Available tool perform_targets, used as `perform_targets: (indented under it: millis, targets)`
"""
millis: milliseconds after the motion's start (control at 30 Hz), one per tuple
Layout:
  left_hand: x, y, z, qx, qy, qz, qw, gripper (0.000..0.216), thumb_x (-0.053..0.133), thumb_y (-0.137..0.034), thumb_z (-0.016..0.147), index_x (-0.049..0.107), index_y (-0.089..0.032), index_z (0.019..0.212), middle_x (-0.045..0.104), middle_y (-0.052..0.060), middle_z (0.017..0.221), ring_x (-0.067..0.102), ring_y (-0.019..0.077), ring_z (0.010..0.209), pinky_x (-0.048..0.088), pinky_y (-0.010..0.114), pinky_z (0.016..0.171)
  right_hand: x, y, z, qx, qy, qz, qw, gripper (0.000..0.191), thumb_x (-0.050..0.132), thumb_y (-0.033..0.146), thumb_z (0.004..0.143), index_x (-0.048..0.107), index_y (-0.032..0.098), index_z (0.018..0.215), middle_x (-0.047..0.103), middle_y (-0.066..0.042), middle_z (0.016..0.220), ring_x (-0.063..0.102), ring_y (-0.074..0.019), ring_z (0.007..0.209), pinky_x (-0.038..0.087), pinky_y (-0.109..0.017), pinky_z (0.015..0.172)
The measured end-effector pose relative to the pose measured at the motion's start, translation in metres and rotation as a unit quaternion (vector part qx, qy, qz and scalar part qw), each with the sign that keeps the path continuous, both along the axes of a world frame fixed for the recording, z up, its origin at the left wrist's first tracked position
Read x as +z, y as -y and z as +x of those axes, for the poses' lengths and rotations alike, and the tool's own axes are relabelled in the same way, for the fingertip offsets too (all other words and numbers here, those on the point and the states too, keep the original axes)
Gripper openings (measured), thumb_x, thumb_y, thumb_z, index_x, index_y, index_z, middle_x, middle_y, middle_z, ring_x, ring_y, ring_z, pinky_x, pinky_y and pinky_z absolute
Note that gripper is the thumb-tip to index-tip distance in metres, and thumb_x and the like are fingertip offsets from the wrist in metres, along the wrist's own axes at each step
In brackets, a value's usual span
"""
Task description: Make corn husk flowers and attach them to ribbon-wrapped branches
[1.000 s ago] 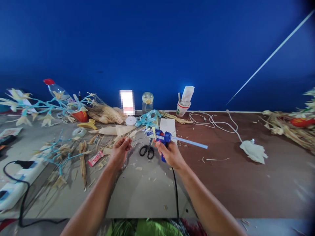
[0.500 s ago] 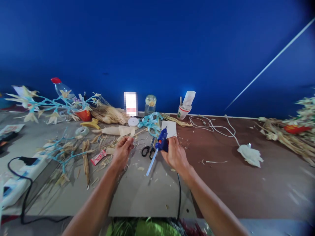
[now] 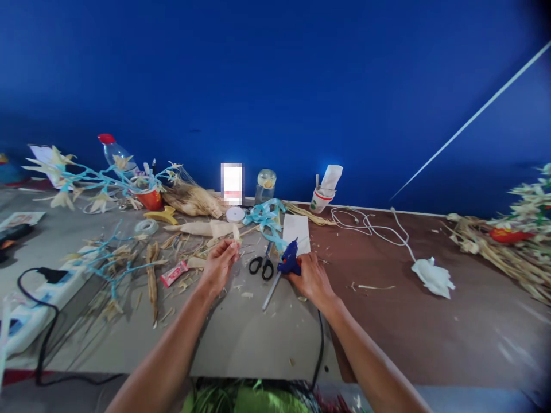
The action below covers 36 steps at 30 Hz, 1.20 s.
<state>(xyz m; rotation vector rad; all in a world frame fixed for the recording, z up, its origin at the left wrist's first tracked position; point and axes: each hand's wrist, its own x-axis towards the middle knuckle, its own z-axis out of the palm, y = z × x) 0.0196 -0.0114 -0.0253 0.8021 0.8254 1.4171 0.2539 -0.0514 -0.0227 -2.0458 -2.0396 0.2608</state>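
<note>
My right hand [image 3: 310,280] grips a blue hot glue gun [image 3: 289,260] low over the table, nozzle pointing away from me. Its pale glue stick [image 3: 272,291] sticks out back toward me, and its black cord [image 3: 319,350] runs down to the table's near edge. My left hand [image 3: 218,265] is closed in a pinch on a small pale strip of dried husk [image 3: 235,232], held just above the table. Black-handled scissors [image 3: 260,265] lie between my two hands. A white card [image 3: 296,227] lies just beyond the glue gun.
Dried husks and blue-wrapped flower stems [image 3: 112,261] litter the left side. A power strip [image 3: 41,298] with a black cable sits at the far left. A jar [image 3: 266,183], a paper cup [image 3: 321,201], blue ribbon [image 3: 262,215], a white cable [image 3: 374,223] and a husk pile [image 3: 508,252] stand farther back.
My right hand has turned the glue gun round: the stick pointed right a second ago and now points toward me. The gun has come down toward the table. My left hand keeps its pinch.
</note>
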Motion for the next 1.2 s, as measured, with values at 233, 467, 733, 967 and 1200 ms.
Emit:
perform_targets:
  millis: [233,467,733,967,1200]
  targets:
    - [-0.002,0.001,0.002,-0.011,-0.016,0.000,1.000,0.021,0.073,-0.032,0.066,0.061,-0.016,0.068,0.055,-0.002,0.065,0.041,0.0058,0.052,0.035,0.021,0.054,0.027,-0.002,-0.012,0.033,-0.192,0.144,0.970,0.030,0.057,0.029,0.079,0.055,0.015,0.106,0.056,-0.012,0.101,0.055,-0.0189,0.080,0.045,-0.034,0.077]
    - [-0.005,0.003,0.003,-0.035,-0.037,-0.006,0.999,0.018,0.073,-0.031,0.067,0.063,-0.016,0.071,0.054,-0.003,0.062,0.042,0.0071,0.054,0.033,0.021,0.054,0.049,-0.022,-0.077,0.211,-0.338,0.167,0.902,0.034,0.055,0.018,0.079,0.053,0.017,0.112,0.055,-0.007,0.098,0.052,-0.0137,0.075,0.046,-0.028,0.074]
    - [-0.012,0.000,0.000,-0.023,-0.088,0.029,0.995,0.021,0.071,-0.035,0.069,0.063,-0.016,0.071,0.050,-0.004,0.057,0.040,0.0080,0.053,0.031,0.022,0.054,0.040,-0.036,-0.088,0.255,-0.269,0.230,0.900,0.014,0.051,0.019,0.083,0.064,0.017,0.089,0.058,-0.008,0.086,0.053,-0.0196,0.089,0.043,-0.033,0.083]
    - [-0.012,0.002,0.000,-0.030,-0.097,0.017,0.995,0.020,0.070,-0.035,0.070,0.063,-0.016,0.072,0.050,-0.004,0.057,0.041,0.0083,0.054,0.032,0.022,0.055,0.036,-0.042,-0.090,0.176,-0.412,0.106,0.888,0.007,0.057,0.020,0.077,0.063,0.017,0.074,0.059,-0.002,0.073,0.055,-0.0135,0.069,0.043,-0.024,0.062]
    - [-0.014,0.001,0.000,-0.030,-0.101,0.008,0.994,0.021,0.070,-0.036,0.070,0.062,-0.016,0.070,0.051,-0.003,0.057,0.043,0.0086,0.055,0.034,0.022,0.056,0.031,-0.046,-0.086,0.137,-0.481,0.022,0.866,0.021,0.055,0.033,0.079,0.065,0.016,0.072,0.062,0.000,0.066,0.053,-0.0121,0.062,0.041,-0.023,0.060]
